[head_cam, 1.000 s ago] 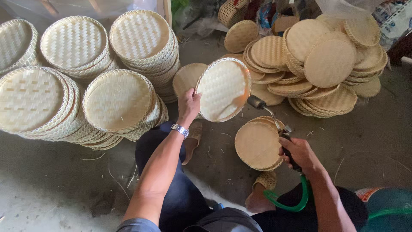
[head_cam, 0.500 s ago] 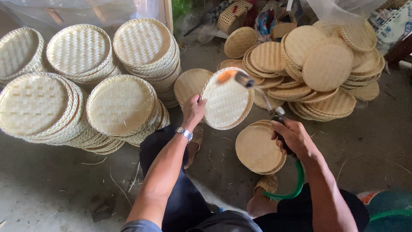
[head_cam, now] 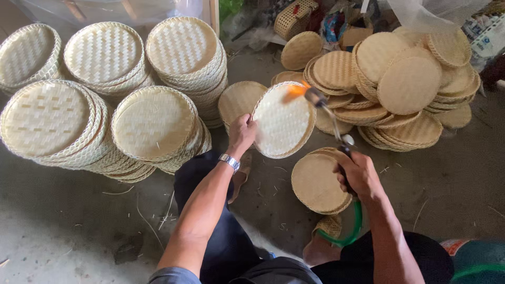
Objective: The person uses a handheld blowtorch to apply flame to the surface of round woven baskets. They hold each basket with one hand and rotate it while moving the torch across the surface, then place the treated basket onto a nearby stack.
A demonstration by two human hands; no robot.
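My left hand point(head_cam: 242, 132) grips the left rim of a round woven bamboo tray point(head_cam: 284, 121), held tilted upright above the floor. My right hand point(head_cam: 357, 173) holds a gas torch point(head_cam: 331, 118) by its handle, with a green hose point(head_cam: 350, 231) looping down from it. The torch nozzle points at the tray's upper rim, where a small orange flame point(head_cam: 297, 89) touches the weave. A wristwatch point(head_cam: 230, 162) sits on my left wrist.
Tall stacks of pale woven trays point(head_cam: 152, 126) fill the left and back left. A loose heap of browner trays point(head_cam: 405, 84) lies at the back right. A short stack point(head_cam: 315, 181) rests on the concrete floor under my right hand. My knees are below.
The torch has swung up from low beside the tray to its upper rim, and a flame now plays there. My left hand has kept hold of the tray, turning it slightly.
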